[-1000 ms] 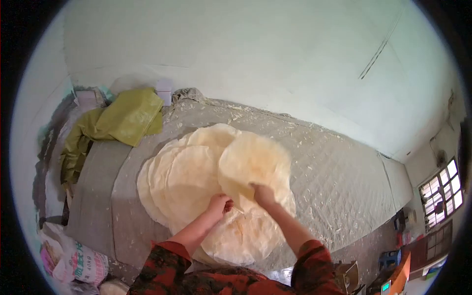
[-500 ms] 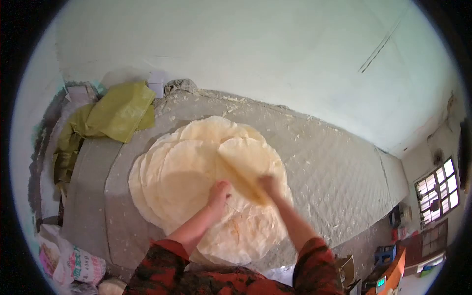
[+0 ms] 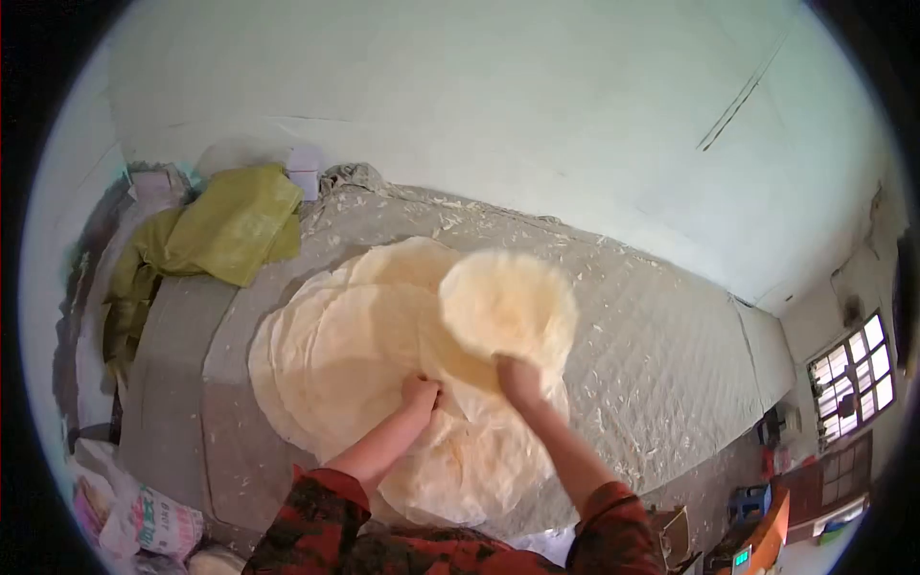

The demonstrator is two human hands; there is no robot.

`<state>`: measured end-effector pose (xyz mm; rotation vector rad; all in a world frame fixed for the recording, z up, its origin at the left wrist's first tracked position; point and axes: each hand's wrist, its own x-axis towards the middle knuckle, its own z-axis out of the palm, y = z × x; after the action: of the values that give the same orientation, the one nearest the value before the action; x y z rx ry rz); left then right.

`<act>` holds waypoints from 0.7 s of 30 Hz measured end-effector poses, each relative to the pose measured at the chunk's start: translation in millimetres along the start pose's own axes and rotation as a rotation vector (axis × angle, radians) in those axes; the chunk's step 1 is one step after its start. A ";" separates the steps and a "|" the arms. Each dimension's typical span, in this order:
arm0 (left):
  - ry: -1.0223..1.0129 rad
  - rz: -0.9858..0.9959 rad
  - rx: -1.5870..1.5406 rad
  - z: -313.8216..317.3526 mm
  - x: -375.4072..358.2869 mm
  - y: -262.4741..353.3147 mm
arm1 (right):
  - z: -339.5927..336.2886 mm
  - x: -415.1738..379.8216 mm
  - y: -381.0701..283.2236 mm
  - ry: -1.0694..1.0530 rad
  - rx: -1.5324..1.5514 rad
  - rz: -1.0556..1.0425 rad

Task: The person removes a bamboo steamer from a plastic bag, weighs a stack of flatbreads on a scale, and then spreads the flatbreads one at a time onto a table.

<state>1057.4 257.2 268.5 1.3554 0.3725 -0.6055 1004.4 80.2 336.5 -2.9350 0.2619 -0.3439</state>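
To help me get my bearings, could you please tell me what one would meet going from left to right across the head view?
Green cloth → left hand → right hand → box → window.

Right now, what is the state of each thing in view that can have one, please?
Held sheet: raised, outer edge blurred.
Right hand: closed on that sheet.
Left hand: curled; whether it holds anything is unclear.
Other sheets: spread in overlapping layers.
Grey cover: littered with pale scraps.
Olive cover: creased, draped.
Printed bag: crumpled.
Window: bright panes.
Display: lit.
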 end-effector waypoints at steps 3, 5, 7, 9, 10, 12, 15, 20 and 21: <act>-0.145 -0.009 -0.111 -4.2 -0.6 -2.1 | 30.5 -32.7 -21.8 -0.275 -0.002 0.047; -0.177 0.001 -0.186 -4.0 -7.3 2.5 | 29.3 -39.9 -27.8 -0.078 0.176 0.036; -0.267 -0.057 -0.285 -6.3 -9.7 10.5 | 22.1 -43.9 -35.8 -0.072 0.170 -0.017; -0.364 -0.112 -0.391 -1.3 -6.5 12.7 | 25.9 -49.0 -47.5 -0.020 0.192 -0.029; -0.372 -0.115 -0.416 4.4 -5.3 12.8 | 29.3 -50.6 -44.1 -0.020 0.188 -0.030; -0.354 -0.123 -0.458 12.0 -8.1 10.7 | 53.2 -50.6 -32.8 0.097 0.124 0.009; -0.425 -0.067 -0.511 -4.1 -13.7 9.2 | 34.2 10.1 25.9 -0.239 -0.160 0.073; 0.594 0.737 0.318 -112.4 -17.8 -18.0 | -143.5 133.1 43.8 0.030 0.028 -0.001; 0.653 0.520 0.247 -131.6 -25.7 -15.1 | -180.9 131.0 12.3 0.038 0.005 -0.041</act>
<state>1040.2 389.2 246.3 1.7915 0.4495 0.2489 1084.0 15.4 535.2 -2.9346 0.2060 -0.4056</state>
